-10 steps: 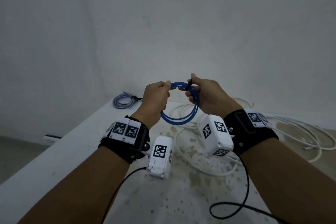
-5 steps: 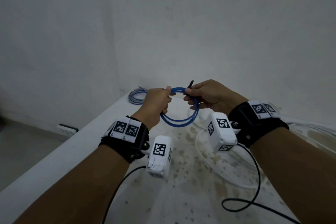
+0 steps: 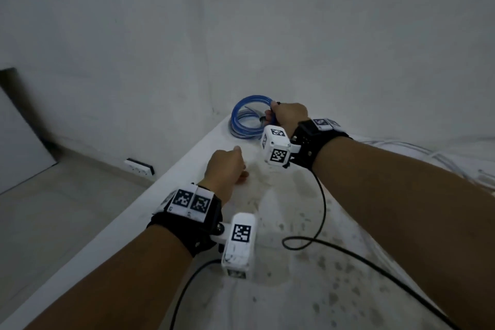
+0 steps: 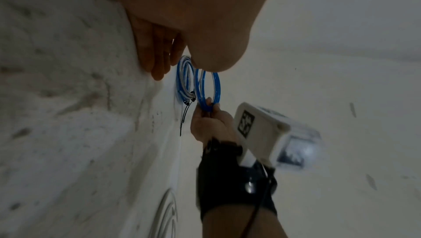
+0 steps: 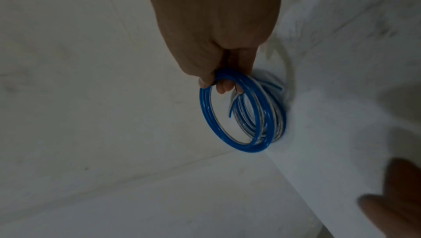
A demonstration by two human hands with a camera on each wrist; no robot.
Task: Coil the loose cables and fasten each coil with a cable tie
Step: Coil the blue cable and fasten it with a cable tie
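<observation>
you are pinching the blue coil [image 3: 247, 118] at its rim in your right hand [image 3: 290, 115], over the table's [image 3: 267, 303] far corner above a tied coil [image 4: 185, 80], your left hand [image 3: 226, 167] loosely curled, empty; it is looking light and springy, so i'd be gripping all the loops together.

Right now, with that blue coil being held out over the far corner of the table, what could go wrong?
1. The right hand holds the blue coiled cable by a few fingers only, beside the white table's corner edge; released carelessly, it might slide off to the floor.
2. It hangs right over the blue-and-grey tied coil already lying there, so the two might tangle.
3. The black cable tie on the held coil is barely visible; if loose, the loops could spring open.
</observation>
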